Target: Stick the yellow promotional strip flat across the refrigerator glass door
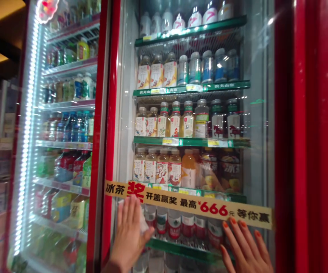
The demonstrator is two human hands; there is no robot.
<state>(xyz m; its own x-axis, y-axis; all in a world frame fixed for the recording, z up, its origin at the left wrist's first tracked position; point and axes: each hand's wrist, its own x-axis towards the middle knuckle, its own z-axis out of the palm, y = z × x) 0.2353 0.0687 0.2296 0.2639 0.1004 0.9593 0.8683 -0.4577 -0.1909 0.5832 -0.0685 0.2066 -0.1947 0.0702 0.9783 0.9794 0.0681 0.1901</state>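
Head view gives me a drinks fridge, and I take the yellow banner stuck across its glass door as my landmark. Just below the banner's left end, the left hand lies flat on the glass, pressing a white cloth under its palm and fingers. Just below the banner's right end, the right hand sits apart from it, open, with its orange-nailed fingers spread on the glass and holding nothing. Between the two hands, behind the glass, I see bottles with red-and-white labels standing on a green shelf. Above the banner, rows of juice bottles fill the shelves. A red door frame runs upright to the banner's left.
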